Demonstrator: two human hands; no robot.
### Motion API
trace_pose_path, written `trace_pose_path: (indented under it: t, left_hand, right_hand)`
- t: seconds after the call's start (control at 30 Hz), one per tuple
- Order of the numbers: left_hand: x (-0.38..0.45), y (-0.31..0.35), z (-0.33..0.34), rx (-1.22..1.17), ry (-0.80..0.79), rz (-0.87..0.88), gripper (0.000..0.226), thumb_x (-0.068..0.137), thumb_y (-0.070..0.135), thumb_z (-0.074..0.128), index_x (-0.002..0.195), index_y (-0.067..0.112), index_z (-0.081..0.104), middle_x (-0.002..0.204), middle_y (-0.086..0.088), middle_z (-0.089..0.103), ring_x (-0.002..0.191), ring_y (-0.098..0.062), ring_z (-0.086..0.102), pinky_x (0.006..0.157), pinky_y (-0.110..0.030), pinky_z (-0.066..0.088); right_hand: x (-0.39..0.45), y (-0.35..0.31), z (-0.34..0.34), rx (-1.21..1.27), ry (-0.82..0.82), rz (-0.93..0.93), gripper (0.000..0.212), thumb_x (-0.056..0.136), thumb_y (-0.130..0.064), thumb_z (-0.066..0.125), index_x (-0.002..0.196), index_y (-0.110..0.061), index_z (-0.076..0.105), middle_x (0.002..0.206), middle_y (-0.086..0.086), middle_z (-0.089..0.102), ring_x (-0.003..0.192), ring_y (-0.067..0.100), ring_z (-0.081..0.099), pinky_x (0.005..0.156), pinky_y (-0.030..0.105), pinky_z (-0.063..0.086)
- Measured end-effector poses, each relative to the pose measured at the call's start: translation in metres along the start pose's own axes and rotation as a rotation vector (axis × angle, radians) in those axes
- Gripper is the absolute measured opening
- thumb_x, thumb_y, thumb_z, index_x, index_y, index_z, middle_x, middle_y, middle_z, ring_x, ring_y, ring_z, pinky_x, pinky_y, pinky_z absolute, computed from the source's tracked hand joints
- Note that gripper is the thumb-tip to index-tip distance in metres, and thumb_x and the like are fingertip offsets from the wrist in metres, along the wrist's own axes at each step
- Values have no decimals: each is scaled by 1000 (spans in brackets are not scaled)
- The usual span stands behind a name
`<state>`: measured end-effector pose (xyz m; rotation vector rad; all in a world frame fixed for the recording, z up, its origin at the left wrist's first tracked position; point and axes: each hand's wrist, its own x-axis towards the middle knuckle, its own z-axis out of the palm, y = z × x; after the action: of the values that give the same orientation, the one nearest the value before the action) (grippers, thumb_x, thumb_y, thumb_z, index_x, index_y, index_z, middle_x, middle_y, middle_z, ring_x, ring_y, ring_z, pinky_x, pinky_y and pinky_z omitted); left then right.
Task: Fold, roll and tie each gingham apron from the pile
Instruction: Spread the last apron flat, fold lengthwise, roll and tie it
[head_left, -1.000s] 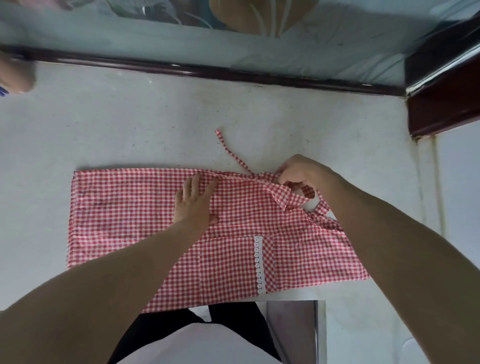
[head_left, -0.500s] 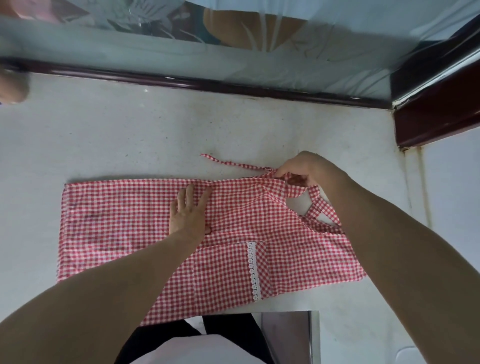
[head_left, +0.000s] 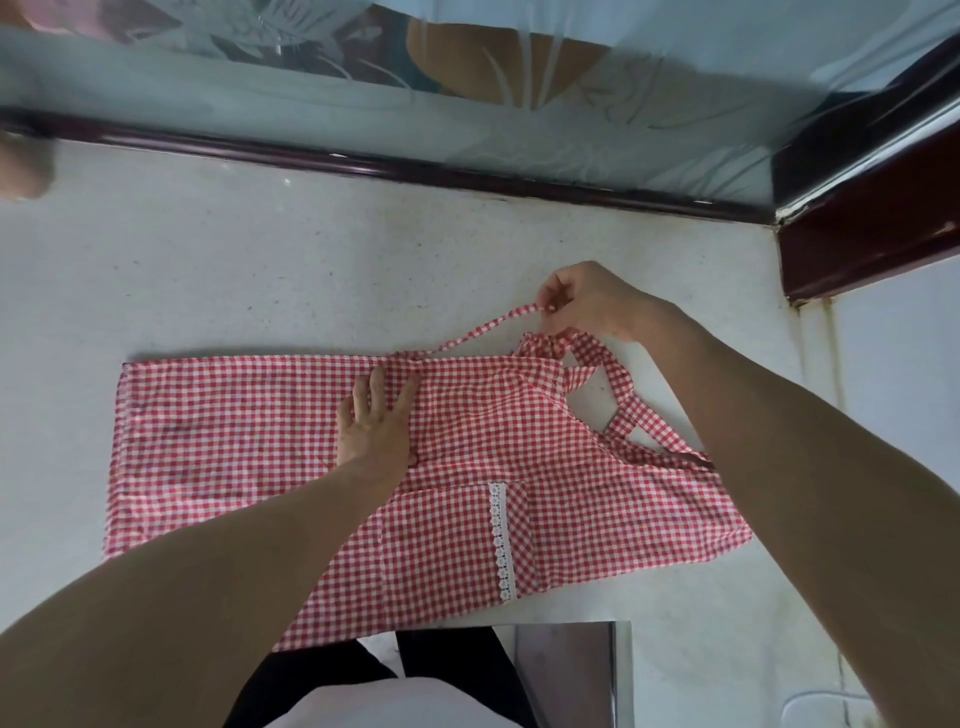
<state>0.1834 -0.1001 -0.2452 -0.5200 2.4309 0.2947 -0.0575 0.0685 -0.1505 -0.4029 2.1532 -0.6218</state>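
Right hand (head_left: 587, 304) pinches the apron's tie (head_left: 488, 330) right of frame centre; left hand (head_left: 376, 423) presses flat on the folded apron (head_left: 249, 447) mid-table (head_left: 260, 270). Folding stage, apparently; next, lay the tie across without shifting folds.

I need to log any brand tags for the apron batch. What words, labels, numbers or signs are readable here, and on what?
None: no text shows on the gingham apron, its lace trim, the strap pinched by the right hand, or the white floor.
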Motion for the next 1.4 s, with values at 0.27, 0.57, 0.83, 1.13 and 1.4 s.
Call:
trace_pose_path:
  t: [0.27, 0.57, 0.83, 1.13, 1.4]
  left_hand:
    - [-1, 2, 2, 2, 14, -7, 96, 97, 29, 59, 153, 33, -19, 162, -13, -19, 149, -36, -15, 120, -52, 0]
    - [1, 1, 3, -2, 29, -5, 100, 94, 29, 64, 154, 33, -15, 163, -14, -16, 150, -36, -12, 121, -53, 2]
    - [3, 2, 6, 30, 24, -9, 101, 94, 28, 64, 153, 32, -18, 162, -14, -18, 150, -36, -12, 120, -52, 1]
    - [4, 3, 6, 52, -5, -14, 98, 98, 31, 58, 152, 32, -23, 161, -14, -21, 150, -37, -13, 122, -53, 3]
    - [2, 3, 4, 44, -4, -5, 100, 96, 29, 60, 152, 31, -23, 161, -15, -21, 149, -37, -15, 121, -53, 1]
  right_hand:
    - [6, -44, -52, 500, 215, -133, 33, 88, 1, 69, 116, -13, 63, 109, 0, 69, 104, 17, 67, 88, 32, 58]
    - [24, 4, 23, -316, 118, 91, 16, 99, -5, 44, 94, -5, 60, 92, 7, 60, 90, 25, 60, 78, 34, 45]
    - [14, 40, 43, -199, -147, 430, 77, 100, -66, 21, 146, -9, 46, 151, 13, 46, 139, 33, 43, 117, 45, 30]
    - [15, 44, 44, 305, -350, 388, 56, 86, -37, 74, 131, -7, 60, 122, 8, 70, 113, 26, 65, 105, 41, 48]
    - [-2, 36, 7, 65, -394, 217, 53, 74, -46, 81, 121, -23, 69, 127, -5, 68, 128, 21, 55, 120, 47, 29]
